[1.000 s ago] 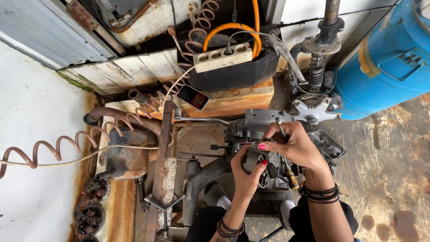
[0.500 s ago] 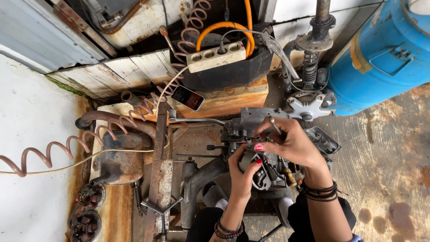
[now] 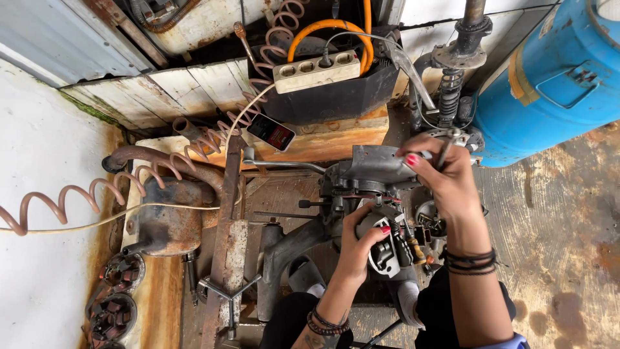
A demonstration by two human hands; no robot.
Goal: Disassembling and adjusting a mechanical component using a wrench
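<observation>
We look down in even daylight on a stained concrete floor (image 3: 568,232) at right, a white painted wall (image 3: 39,194) at left, weathered white planks (image 3: 148,87) and corrugated metal sheeting (image 3: 51,39) above, and a big blue barrel (image 3: 549,84) at upper right.
</observation>
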